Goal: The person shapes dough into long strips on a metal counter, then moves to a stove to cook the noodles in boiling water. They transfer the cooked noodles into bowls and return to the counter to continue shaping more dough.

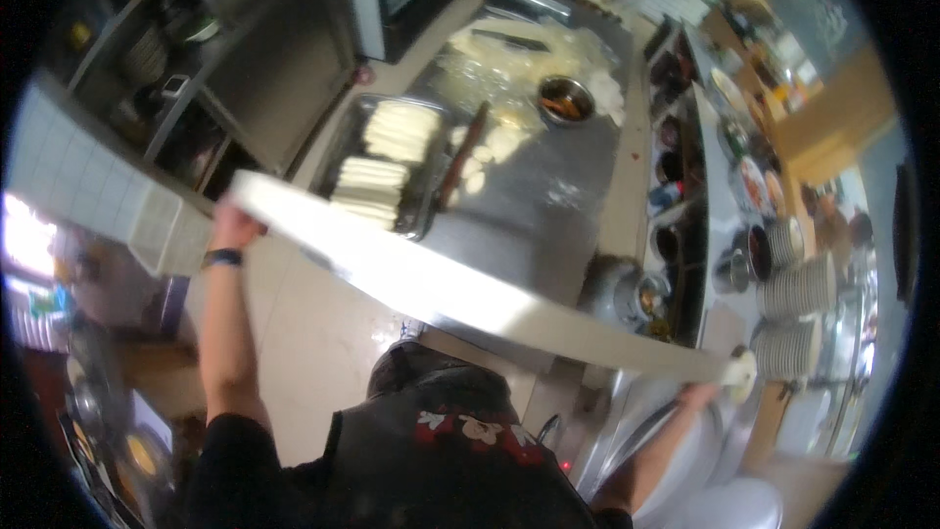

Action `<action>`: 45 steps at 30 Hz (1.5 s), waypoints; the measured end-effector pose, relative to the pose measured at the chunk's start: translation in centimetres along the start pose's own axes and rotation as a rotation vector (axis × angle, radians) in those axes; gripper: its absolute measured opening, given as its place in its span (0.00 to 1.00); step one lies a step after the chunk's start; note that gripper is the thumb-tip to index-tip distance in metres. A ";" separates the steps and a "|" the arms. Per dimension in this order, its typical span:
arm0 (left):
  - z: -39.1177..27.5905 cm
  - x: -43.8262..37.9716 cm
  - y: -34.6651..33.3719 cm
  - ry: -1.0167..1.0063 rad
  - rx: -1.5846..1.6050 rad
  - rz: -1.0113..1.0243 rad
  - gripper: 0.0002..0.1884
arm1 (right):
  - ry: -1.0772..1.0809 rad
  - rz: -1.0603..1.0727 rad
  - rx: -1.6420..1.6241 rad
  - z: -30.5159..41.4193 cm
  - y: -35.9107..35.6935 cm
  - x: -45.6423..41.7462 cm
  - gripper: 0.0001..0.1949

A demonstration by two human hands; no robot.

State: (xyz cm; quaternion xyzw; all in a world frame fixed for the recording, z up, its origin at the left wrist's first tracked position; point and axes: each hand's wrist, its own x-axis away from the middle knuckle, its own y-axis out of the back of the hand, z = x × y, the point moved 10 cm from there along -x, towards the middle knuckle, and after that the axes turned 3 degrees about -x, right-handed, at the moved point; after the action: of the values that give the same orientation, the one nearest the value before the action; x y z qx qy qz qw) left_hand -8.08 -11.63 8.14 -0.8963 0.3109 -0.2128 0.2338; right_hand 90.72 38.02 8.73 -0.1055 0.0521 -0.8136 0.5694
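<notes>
A long, pale strip, most likely dough, point(470, 297) is stretched across the view between my two hands, blurred by motion. At the left, my left hand point(236, 226), with a dark band on the wrist, grips one end. My right hand point(698, 395) holds the other end at the lower right, where the strip bunches. Behind the strip, a metal tray point(435, 191) holds two stacks of pale dough strips point(400, 131). A brown rolling pin point(464, 154) lies beside the tray, with small flat dough pieces point(476, 175) near it.
On the steel worktop point(543, 213) are a metal bowl point(565, 100) with brown contents, clear plastic film point(477, 77) and a dark flat blade-like tool point(510, 40). At the right, a shelf counter carries stacked plates point(797, 288) and dishes. A round metal pan point(675, 455) stands below my right hand.
</notes>
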 end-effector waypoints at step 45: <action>25.7 14.7 -37.2 -0.240 -1.023 1.242 0.19 | 0.904 1.025 0.879 -11.4 -32.0 33.6 0.26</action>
State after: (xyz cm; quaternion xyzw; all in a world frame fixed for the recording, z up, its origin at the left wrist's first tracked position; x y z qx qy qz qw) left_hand 33.00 11.99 11.58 -0.5730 0.7830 0.2216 -0.0976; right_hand 47.70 17.22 7.97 0.5036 -0.0051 -0.3620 0.7844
